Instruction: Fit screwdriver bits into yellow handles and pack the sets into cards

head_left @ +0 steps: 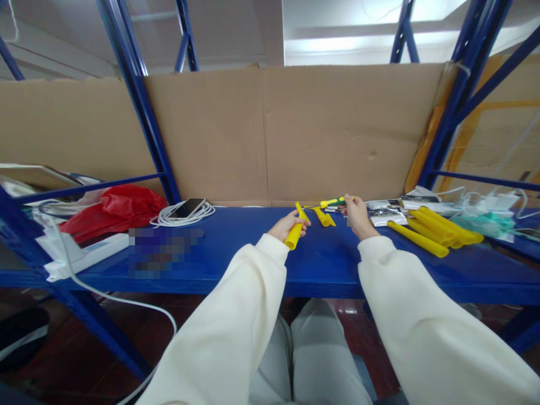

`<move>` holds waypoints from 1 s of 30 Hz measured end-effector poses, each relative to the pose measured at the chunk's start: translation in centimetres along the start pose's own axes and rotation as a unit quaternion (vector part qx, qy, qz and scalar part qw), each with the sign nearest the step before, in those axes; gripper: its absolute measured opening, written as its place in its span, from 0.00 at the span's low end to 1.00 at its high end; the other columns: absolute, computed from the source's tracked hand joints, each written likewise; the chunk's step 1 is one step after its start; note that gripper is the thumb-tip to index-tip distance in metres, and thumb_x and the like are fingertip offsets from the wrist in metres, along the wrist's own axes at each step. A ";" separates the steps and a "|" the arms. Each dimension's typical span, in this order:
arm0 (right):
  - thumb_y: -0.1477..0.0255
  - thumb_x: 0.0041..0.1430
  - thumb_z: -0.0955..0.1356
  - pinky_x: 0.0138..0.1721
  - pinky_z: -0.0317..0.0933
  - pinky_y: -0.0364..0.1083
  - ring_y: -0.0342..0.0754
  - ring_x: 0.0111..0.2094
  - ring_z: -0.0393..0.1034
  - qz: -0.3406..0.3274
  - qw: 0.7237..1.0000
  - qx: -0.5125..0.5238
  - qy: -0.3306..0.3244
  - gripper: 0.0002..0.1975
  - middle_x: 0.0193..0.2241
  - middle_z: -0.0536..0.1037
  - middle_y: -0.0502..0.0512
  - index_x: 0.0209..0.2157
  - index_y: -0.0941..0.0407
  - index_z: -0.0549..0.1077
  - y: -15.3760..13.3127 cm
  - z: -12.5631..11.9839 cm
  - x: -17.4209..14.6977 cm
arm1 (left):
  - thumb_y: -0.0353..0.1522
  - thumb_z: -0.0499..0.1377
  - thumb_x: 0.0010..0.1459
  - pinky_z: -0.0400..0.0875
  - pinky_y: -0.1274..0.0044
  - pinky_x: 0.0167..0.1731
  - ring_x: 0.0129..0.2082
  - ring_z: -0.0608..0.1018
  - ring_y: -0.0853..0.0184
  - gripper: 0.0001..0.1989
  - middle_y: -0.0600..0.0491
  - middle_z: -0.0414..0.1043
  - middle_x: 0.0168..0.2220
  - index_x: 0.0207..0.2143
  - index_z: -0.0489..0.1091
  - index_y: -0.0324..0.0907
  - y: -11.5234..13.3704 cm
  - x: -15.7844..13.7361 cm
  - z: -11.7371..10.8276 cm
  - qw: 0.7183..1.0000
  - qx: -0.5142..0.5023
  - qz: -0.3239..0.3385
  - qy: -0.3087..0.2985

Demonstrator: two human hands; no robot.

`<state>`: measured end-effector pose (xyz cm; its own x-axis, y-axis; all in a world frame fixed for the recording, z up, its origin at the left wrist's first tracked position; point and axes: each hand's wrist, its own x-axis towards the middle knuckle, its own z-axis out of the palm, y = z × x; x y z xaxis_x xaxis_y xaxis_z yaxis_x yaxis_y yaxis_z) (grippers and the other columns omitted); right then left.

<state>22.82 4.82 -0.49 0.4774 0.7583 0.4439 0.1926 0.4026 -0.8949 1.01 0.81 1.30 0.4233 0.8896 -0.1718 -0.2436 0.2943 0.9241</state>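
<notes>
My left hand is wrapped round a yellow plastic handle, whose narrower end points up and away from me. Closed on a screwdriver with a yellow and green grip, my right hand holds it level. The shaft points left and its tip meets the upper part of the yellow handle; whether it sits in a screw is too small to tell. Just behind, between the two hands, another yellow piece with a flared end lies on the blue table.
Several yellow tubes lie at the right beside small packets. Further right are white cables and a greenish bag. At the left are a phone on a coiled white cable, a red bag and a white power strip. Cardboard stands behind.
</notes>
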 end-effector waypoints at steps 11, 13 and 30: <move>0.58 0.56 0.66 0.22 0.60 0.44 0.43 0.20 0.64 -0.028 0.999 0.013 -0.017 0.13 0.21 0.68 0.45 0.35 0.52 0.63 -0.2 0.1 -0.2 | 0.17 0.47 0.58 0.58 0.85 0.15 0.15 0.65 0.76 0.35 0.49 0.72 0.34 0.65 0.45 0.47 0.4 -0.5 0.4 1.000 -0.012 0.006 0.003; 0.58 0.55 0.67 0.22 0.60 0.44 0.42 0.20 0.63 -0.045 0.999 0.017 -0.013 0.14 0.21 0.68 0.45 0.34 0.53 0.63 -0.4 0.2 -0.4 | 0.16 0.47 0.57 0.59 0.85 0.15 0.15 0.65 0.76 0.37 0.50 0.71 0.33 0.66 0.44 0.47 0.3 -0.4 0.4 1.000 0.008 0.005 0.021; 0.53 0.47 0.74 0.12 0.50 0.36 0.37 0.12 0.57 0.041 0.979 0.175 -0.097 0.21 0.11 0.63 0.42 0.27 0.55 0.68 -2.8 -0.5 -2.0 | 0.15 0.48 0.56 0.60 0.84 0.15 0.14 0.66 0.76 0.37 0.52 0.71 0.30 0.66 0.45 0.45 0.1 -0.3 0.4 0.997 0.054 0.006 0.063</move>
<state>21.71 1.93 1.14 0.3010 0.8649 0.4017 -0.1617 0.4614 -0.8723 1.23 0.45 1.60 0.3073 0.9312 -0.1959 -0.1504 0.2508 0.9563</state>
